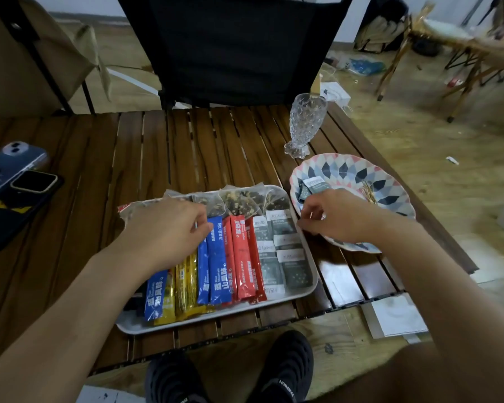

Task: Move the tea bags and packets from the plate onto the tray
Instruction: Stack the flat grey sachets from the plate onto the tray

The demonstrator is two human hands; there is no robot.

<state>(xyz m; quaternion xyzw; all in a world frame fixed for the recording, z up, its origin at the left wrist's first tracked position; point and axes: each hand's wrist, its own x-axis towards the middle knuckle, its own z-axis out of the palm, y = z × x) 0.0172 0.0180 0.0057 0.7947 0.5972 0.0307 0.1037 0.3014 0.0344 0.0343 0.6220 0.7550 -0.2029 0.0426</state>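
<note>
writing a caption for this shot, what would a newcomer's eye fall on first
The row of blue, red and yellow stick packets filling the white tray at centre comes first. Then the diamond-patterned plate to its right, with the left hand over the tray and the right hand at the plate's near edge.

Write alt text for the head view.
A person's left hand is over stick packets lined up on a white tray, while the right hand is over a patterned plate holding a few tea packets. Tray and plate sit on a slatted wooden table.
</note>
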